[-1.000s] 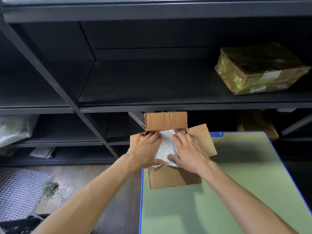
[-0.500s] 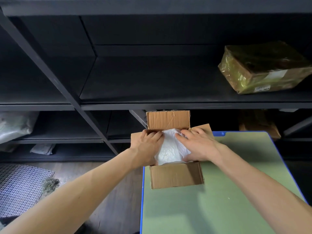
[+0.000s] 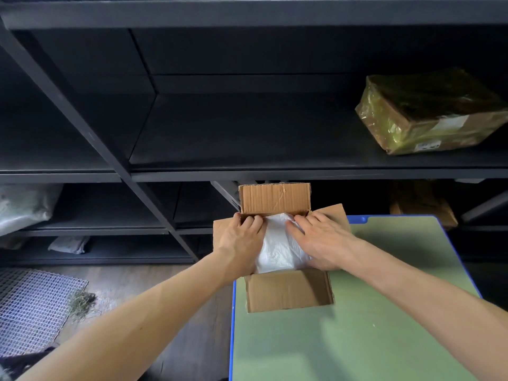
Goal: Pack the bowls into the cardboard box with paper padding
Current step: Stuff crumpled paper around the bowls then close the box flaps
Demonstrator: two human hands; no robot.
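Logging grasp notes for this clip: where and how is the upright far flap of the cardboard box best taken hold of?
Probably pinch the far flap at its free top edge, coming from above. It stands upright with that edge exposed, while its hinge line is crowded by paper and fingertips.

no legible text anywhere, white label (image 3: 450, 122) on the wrapped parcel (image 3: 428, 105) too small to read

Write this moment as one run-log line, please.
stage: padding | left hand: fingers bent on white paper | right hand: presses white paper | cardboard box: flaps open, on green table
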